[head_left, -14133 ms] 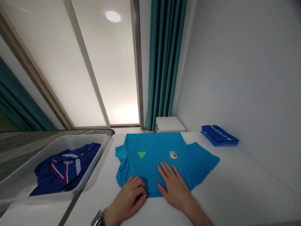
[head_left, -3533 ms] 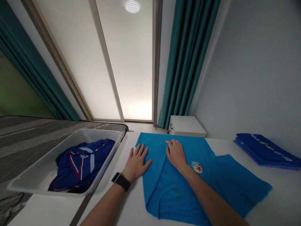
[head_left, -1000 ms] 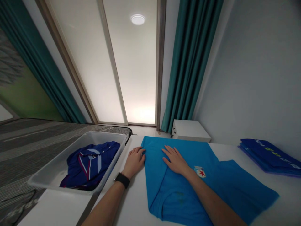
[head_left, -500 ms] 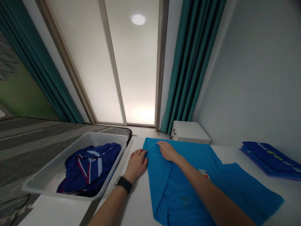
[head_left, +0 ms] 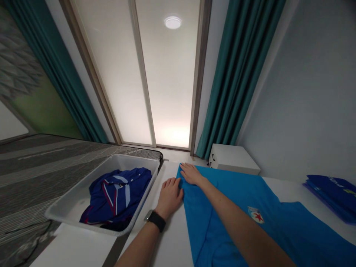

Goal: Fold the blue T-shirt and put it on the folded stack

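Note:
A bright blue T-shirt (head_left: pixel 236 185) lies spread on the white table, its left side folded inward and a small red-and-white emblem (head_left: pixel 256 215) on its front. My right hand (head_left: pixel 191 173) rests flat on the shirt close to its far left corner, fingers stretched out. Against the shirt's left edge is my left hand (head_left: pixel 170 196), palm down on the table, its fingertips touching the fabric. A dark smartwatch (head_left: pixel 155 218) is on the left wrist. My right forearm hides part of the shirt's middle.
Left of the table, a translucent plastic bin (head_left: pixel 66 207) holds a crumpled navy garment (head_left: pixel 119 196). Folded blue clothes (head_left: pixel 333 196) lie stacked at the right. A white cabinet (head_left: pixel 233 157) stands beyond the table, by the green curtain (head_left: pixel 241 81). A grey-striped bed (head_left: pixel 41 170) is at the left.
My right hand has slid across the shirt toward its far left corner. My left hand stays at the edge. The view has turned slightly left, and the emblem shows more fully.

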### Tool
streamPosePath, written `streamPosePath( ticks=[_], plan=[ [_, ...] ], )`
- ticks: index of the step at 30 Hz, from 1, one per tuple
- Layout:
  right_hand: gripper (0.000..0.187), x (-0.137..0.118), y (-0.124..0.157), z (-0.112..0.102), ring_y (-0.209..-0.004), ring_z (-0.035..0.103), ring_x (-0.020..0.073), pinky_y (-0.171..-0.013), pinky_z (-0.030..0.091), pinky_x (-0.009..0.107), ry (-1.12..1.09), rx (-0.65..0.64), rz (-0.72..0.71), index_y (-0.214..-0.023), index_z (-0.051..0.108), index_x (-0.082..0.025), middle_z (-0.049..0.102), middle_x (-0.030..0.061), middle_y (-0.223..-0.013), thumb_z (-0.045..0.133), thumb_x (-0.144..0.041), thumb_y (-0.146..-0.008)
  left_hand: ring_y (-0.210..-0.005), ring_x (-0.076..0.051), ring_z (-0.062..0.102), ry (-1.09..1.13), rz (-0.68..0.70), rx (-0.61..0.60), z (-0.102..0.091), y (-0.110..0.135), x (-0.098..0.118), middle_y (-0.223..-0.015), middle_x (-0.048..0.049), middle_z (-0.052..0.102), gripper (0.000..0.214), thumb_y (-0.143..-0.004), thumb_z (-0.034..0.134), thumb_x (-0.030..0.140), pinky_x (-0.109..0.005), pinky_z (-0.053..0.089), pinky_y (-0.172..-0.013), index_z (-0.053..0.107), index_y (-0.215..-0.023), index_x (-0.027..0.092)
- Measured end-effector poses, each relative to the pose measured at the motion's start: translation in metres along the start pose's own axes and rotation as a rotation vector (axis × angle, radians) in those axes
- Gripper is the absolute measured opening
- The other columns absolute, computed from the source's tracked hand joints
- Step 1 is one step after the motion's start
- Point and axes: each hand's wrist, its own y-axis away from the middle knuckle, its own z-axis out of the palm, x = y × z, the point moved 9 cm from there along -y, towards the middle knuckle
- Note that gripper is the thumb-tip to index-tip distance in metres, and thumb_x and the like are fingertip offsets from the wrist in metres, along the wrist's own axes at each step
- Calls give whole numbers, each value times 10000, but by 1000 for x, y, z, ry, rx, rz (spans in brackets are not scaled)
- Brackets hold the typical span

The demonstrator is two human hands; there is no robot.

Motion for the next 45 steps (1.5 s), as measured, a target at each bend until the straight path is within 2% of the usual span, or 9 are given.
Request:
streamPosePath(
  ticks=[3,10,14,17,21,25,33,41,45],
  plan=[
    [532,0,0,1,-1443,253,259,-1158,189,506,-5,9,-5,-1487,359,-208,317,70,-1568,317,-357,-978,-1158,-256,500,-11,8,13,-2,1,1,-1214,-87,589,340,-916,457,279,-410,365,-1010,540,-1238,212],
    [437,26,16,-29,-1251,482,203,-1044,347,336,-49,113,19,-1310,552,-162,574,115,-1320,257,-174,-988,-1169,-243,507,61,-25,24,-4,-1,-5,-1228,-72,601,383,-954,423,294,-401,384,-994,506,-1321,225],
    [384,37,26,-36,-1166,524,207,-987,380,330,-58,127,23,-1180,627,-171,603,107,-1205,299,-154,-981,-1122,-224,544,150,-57,14,-4,-5,-12,-1156,-46,640,304,-973,382,247,-388,409,-940,608,-1175,252],
    [311,35,28,-36,-1142,525,211,-972,383,332,-56,121,1,-1155,633,-193,595,87,-1174,383,-185,-970,-1107,-227,549,153,-44,28,-6,-5,-11,-1138,-42,643,262,-958,417,235,-393,409,-927,651,-1075,248],
    [210,27,29,-35,-1112,525,210,-946,383,326,-39,100,-17,-1080,639,-206,586,72,-1138,485,-205,-937,-1110,-227,542,145,-33,39,-6,-3,-10,-1145,-39,637,248,-939,447,214,-392,404,-925,654,-1071,245],
    [162,23,28,-37,-1059,537,199,-895,393,308,-9,73,1,-1019,616,-183,588,81,-1099,473,-195,-943,-1112,-226,536,150,-36,27,-5,-4,-10,-1152,-37,633,239,-926,471,215,-386,392,-931,650,-1082,246],
    [204,19,20,-41,-1024,558,218,-800,402,312,85,44,89,-1051,580,-174,635,104,-1093,391,-168,-974,-1115,-209,538,160,-70,16,-6,-5,-12,-1152,-37,640,243,-908,478,184,-355,382,-938,632,-1086,244],
    [313,14,35,-37,-1154,482,259,-927,366,385,153,196,234,-1168,559,-168,605,140,-1200,325,-125,-965,-1111,-227,531,92,-47,55,-4,-2,-8,-1157,-30,628,200,-915,550,312,-383,372,-948,622,-1091,251],
    [374,13,46,-43,-1177,481,255,-984,346,380,152,244,234,-1246,551,-148,585,149,-1268,317,-133,-955,-1114,-226,534,71,-48,55,-5,-1,-8,-1164,-32,622,202,-909,566,330,-379,380,-944,615,-1090,252]
  ],
)
